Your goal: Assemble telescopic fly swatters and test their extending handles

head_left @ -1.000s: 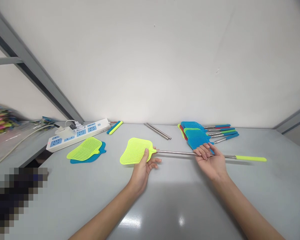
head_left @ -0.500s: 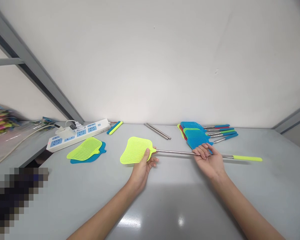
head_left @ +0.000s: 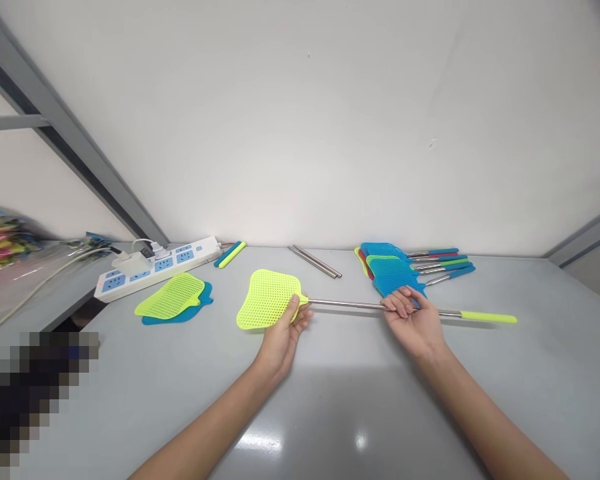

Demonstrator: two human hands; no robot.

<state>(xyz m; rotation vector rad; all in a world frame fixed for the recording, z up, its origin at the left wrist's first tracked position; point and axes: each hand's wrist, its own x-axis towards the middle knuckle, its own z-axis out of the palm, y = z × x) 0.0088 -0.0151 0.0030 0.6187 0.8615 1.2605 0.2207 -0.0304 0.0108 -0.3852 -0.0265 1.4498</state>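
A yellow-green fly swatter (head_left: 269, 299) with an extended metal rod lies across both my hands, a little above the table. My left hand (head_left: 283, 333) pinches the neck of its mesh head, thumb on top. Farther right, my right hand (head_left: 414, 320) is closed around the rod, palm turned up, and covers part of it. The yellow-green handle (head_left: 489, 317) sticks out past that hand to the right. Just behind my right hand lies a pile of swatters (head_left: 390, 267) in blue, green and red, with their rods pointing right.
Loose yellow-green (head_left: 173, 295) and blue (head_left: 180, 316) swatter heads overlap at left. Behind them are a white power strip (head_left: 173, 265) with plugs and two loose handles (head_left: 231, 255). Metal rods (head_left: 314, 261) lie near the wall. Plastic-wrapped goods (head_left: 3, 243) sit far left.
The held swatter and both my hands have shifted slightly to the left. Both grips look the same.
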